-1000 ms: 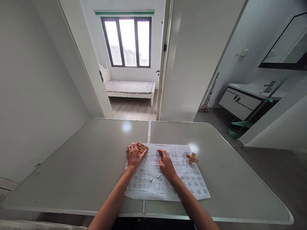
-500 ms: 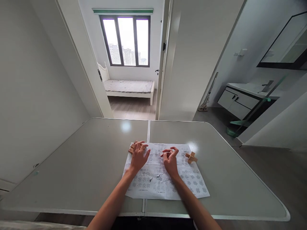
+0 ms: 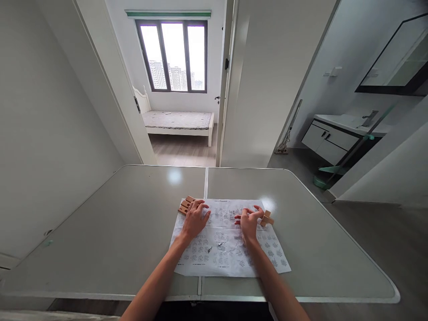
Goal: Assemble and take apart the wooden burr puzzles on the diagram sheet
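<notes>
A printed sheet of paper (image 3: 230, 270) with rows of small diagrams lies in front of me. My left hand (image 3: 194, 220) rests at its upper left with fingers spread, next to several notched wooden puzzle pieces (image 3: 186, 205) and partly covering them. On the right edge of the sheet stands a cross-shaped set of interlocked wooden puzzle blocks (image 3: 268, 218). My right hand (image 3: 248, 222) is just left of it, fingers apart and loosely bent, the index finger reaching to the cross. Whether that fingertip touches the cross I cannot tell. Nothing shows in either hand.
The sheet lies across the seam of a grey-green folding table (image 3: 133, 240) with a pale rim. Beyond it are a doorway with a bed (image 3: 180, 120) and a window, a door (image 3: 274, 80), and a washbasin cabinet (image 3: 331, 138) at the right.
My right hand has moved right across the sheet, close to the wooden cross. My left hand has stayed nearly in place, with more of the notched pieces showing.
</notes>
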A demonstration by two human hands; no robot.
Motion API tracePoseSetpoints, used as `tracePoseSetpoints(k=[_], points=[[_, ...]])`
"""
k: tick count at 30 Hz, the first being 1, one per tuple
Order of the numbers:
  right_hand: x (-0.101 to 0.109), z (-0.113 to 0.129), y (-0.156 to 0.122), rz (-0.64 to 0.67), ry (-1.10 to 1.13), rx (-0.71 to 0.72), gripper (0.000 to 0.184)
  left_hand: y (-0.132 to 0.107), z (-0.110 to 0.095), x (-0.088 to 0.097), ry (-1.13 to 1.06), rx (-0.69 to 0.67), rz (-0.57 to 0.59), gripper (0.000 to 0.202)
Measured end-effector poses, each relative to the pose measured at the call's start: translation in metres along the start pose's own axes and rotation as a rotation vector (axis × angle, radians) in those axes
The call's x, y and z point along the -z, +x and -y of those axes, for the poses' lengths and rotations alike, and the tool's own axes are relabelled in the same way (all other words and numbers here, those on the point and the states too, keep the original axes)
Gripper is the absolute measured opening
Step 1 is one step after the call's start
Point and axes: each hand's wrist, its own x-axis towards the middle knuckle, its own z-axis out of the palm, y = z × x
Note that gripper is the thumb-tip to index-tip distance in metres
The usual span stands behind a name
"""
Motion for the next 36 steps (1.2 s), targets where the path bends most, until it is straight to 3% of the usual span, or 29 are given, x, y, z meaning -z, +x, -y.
tracePoseSetpoints(k=[13, 26, 36], points=[[0.0036, -0.0021, 0.0049, -0.033, 0.047, -0.067, 0.057, -0.0006, -0.0012, 0.0023, 0.003, 0.008, 0.024, 0.01], [0.0031, -0.0081, 0.0102, -0.078, 0.032, -0.044, 0.063, -0.0005, -0.0027, 0.0026, -0.011, 0.011, 0.006, 0.01], [-0.0008, -0.0081, 0.0058, 0.008, 0.046, 0.003, 0.054, -0.001, -0.0024, 0.0023, -0.009, 0.0, -0.002, 0.011]])
